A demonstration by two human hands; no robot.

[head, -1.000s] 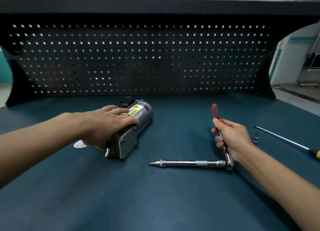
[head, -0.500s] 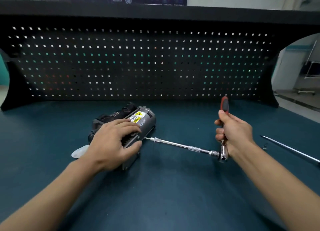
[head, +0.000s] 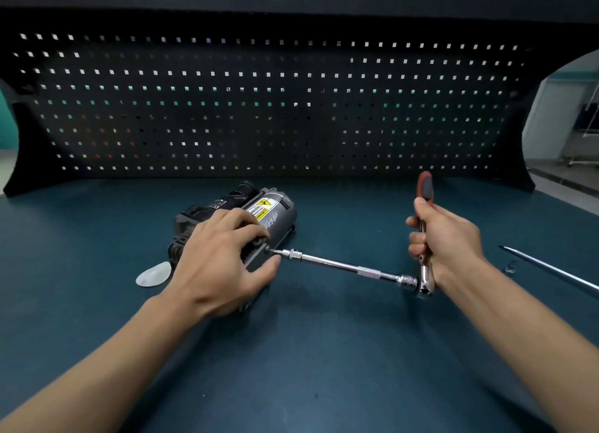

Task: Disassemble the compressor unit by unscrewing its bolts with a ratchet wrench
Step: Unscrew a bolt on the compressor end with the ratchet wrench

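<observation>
We see left hand point(head: 223, 257) gripping the compressor unit point(head: 275, 218) mid-bench point(head: 324, 367), right hand point(head: 444, 238) fisted on the ratchet wrench point(head: 424, 280); we judge its long extension point(head: 340, 265) could tilt and slip off the bolt point(head: 267, 250).

The surface point(head: 324, 374) is deep teal, the pegboard point(head: 291, 20) behind it black with even rows of small pale square holes, the compressor unit point(head: 282, 221) grey and black with a yellow-and-white label point(head: 261, 207), the ratchet wrench point(head: 343, 265) bright chrome with a red-and-black handle point(head: 425, 186), the disc point(head: 153, 273) whitish.
</observation>
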